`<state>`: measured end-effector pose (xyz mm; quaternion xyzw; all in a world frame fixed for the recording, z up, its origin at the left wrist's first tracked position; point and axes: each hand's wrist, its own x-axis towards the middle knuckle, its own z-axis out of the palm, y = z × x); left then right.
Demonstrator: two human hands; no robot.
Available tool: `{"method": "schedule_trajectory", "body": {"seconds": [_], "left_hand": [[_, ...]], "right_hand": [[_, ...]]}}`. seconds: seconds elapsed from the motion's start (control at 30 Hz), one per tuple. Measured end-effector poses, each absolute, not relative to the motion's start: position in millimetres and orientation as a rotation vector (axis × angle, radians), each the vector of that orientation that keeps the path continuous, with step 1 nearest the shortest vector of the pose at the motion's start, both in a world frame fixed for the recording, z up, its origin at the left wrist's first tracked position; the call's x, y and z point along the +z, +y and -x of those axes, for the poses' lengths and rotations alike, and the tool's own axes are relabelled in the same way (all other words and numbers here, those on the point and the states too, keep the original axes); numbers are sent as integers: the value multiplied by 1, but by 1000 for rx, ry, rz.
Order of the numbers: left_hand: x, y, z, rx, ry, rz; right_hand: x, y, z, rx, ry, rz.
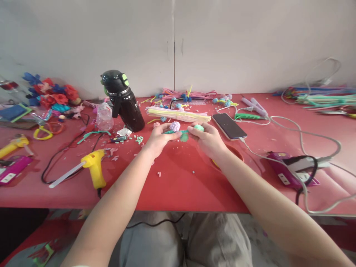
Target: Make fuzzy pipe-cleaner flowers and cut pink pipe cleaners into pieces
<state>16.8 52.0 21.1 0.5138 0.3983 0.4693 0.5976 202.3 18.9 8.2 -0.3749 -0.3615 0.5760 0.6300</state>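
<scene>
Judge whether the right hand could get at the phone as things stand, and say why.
Probably yes: the phone lies just beside the right hand, and nothing visible stands between them. That hand seems to be pinching a green stem, though, so it would likely have to let go first.

Greyish trousers (pixel 151 241) (forearms (pixel 119 200) bare)

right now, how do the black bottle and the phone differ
The black bottle stands, while the phone lies flat. The bottle is tall and rounded; the phone is thin. The phone has a white cable attached; the bottle has none. Both are dark, on the red table.
</scene>
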Motion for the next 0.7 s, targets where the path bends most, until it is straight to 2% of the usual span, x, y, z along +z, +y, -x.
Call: {"method": "schedule_trajectory", "body": {"seconds": [0.23, 0.3, 0.5, 0.7], "left_hand": [[30, 51, -4, 832, 713, -1103], [29, 51, -3, 806, 714, -1116], [29, 51, -6, 848, 821, -1041], [33, 51, -10, 1071, 754, -738]], "right_hand": [[21, 13, -219, 1722, -989, 785], [21, 13, -222, 1703, -1026, 792], [16, 19, -221, 1389, -944, 912], [12, 22, -218, 1426, -814, 912]]}}
